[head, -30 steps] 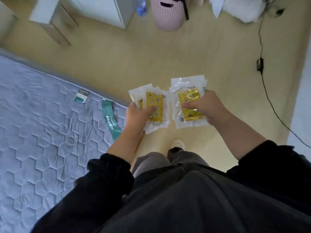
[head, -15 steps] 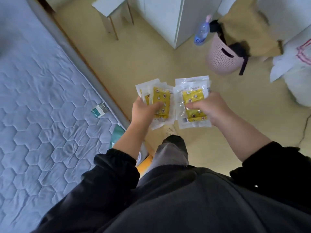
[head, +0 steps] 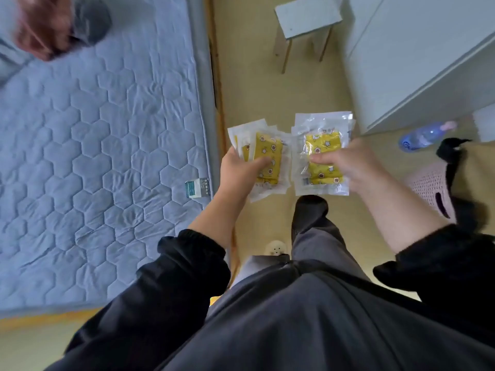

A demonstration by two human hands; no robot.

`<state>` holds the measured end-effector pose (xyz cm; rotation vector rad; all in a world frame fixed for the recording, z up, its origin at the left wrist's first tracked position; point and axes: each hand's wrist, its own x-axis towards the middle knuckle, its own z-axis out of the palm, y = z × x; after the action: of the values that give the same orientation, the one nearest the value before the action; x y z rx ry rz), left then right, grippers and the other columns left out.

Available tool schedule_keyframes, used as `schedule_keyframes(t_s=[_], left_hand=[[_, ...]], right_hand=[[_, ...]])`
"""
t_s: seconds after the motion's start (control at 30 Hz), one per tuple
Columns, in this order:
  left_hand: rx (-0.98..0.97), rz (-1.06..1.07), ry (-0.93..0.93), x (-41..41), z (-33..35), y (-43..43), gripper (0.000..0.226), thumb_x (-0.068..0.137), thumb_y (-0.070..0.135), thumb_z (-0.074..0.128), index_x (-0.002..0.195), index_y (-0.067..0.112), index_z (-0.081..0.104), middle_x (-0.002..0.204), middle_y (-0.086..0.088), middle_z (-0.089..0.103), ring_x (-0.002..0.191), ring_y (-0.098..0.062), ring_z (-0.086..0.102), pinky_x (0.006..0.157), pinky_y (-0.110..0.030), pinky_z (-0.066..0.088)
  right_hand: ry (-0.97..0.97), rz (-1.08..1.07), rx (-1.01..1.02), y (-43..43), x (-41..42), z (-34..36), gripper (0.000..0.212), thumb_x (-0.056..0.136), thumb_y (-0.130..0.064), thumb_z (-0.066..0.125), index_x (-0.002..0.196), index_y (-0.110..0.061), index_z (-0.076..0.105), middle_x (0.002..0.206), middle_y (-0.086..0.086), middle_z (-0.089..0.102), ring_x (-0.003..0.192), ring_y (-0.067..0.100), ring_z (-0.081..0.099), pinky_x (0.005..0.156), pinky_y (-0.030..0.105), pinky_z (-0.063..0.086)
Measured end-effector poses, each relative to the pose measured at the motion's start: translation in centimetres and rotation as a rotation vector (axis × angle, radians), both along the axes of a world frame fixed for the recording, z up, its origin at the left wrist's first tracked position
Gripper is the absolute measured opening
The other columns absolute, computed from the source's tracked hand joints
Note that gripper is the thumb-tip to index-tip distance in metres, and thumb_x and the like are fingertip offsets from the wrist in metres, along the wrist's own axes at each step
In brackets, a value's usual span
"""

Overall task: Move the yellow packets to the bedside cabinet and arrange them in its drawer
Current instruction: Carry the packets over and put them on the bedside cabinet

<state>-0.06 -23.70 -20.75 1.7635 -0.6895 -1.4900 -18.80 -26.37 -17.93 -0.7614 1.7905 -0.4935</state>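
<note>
I hold two stacks of yellow packets in clear wrappers out in front of me, above the floor. My left hand (head: 238, 174) grips one fanned stack of yellow packets (head: 265, 151) with the thumb on top. My right hand (head: 353, 167) grips the other stack of yellow packets (head: 322, 145) the same way. Both stacks sit side by side, almost touching. No bedside cabinet or drawer can be made out with certainty.
A quilted blue mattress (head: 93, 156) fills the left, with a small teal box (head: 197, 187) at its edge. A small stool (head: 308, 20) stands ahead, a white cabinet (head: 417, 57) at the right, a water bottle (head: 423, 136) and pink basket (head: 428, 188) beside it.
The view has swung around as I walk: the mattress now runs along my left, the stool and white cabinet are closer ahead. Both hands keep the same hold on the packets.
</note>
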Motion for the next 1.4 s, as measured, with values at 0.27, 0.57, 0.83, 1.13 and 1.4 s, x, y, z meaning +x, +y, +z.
schedule_keyframes(t_s=[0.27,0.57,0.83,1.13,1.4], left_hand=[[-0.045,0.155,-0.014,-1.3,1.1,-16.0,0.028,0.079,0.005,0.073,0.103,0.015,0.064,0.094,0.000,0.074,0.083,-0.015,0.072,0.073,-0.034,0.060],[-0.058,0.254,-0.050,-1.1,3.7,-32.9,0.031,0.077,0.004,0.074,0.105,0.014,0.063,0.090,0.003,0.072,0.077,-0.010,0.072,0.058,-0.021,0.055],[-0.088,0.254,-0.062,4.8,3.5,-46.8,0.027,0.079,0.009,0.075,0.100,0.021,0.061,0.094,0.003,0.072,0.080,-0.012,0.072,0.066,-0.029,0.059],[-0.130,0.205,-0.019,14.2,5.1,-68.8,0.029,0.079,0.006,0.074,0.105,0.015,0.063,0.097,-0.002,0.072,0.084,-0.017,0.072,0.073,-0.037,0.060],[-0.158,0.141,0.006,16.4,5.8,-85.1,0.025,0.078,0.005,0.074,0.098,0.017,0.064,0.093,-0.002,0.073,0.084,-0.018,0.072,0.074,-0.039,0.060]], right_hand=[[-0.067,0.132,-0.028,-18.6,-0.6,0.7,0.078,0.071,-0.014,0.081,0.134,0.006,0.040,0.135,0.015,0.048,0.127,0.030,0.043,0.095,0.033,0.033],[-0.082,0.256,-0.047,-36.8,-1.0,2.2,0.046,0.065,-0.015,0.085,0.099,0.003,0.059,0.104,0.014,0.062,0.102,0.026,0.059,0.089,0.031,0.042],[-0.092,0.298,-0.082,-51.0,4.7,1.4,0.051,0.062,-0.011,0.085,0.105,0.004,0.062,0.102,0.012,0.067,0.101,0.027,0.062,0.091,0.031,0.044],[-0.108,0.173,-0.120,-71.2,14.4,4.4,0.079,0.066,-0.012,0.084,0.132,0.003,0.043,0.134,0.014,0.051,0.127,0.031,0.045,0.101,0.039,0.034],[-0.112,0.126,-0.150,-85.8,17.1,6.3,0.073,0.073,-0.014,0.081,0.131,0.004,0.041,0.136,0.014,0.047,0.131,0.031,0.040,0.098,0.036,0.033]])
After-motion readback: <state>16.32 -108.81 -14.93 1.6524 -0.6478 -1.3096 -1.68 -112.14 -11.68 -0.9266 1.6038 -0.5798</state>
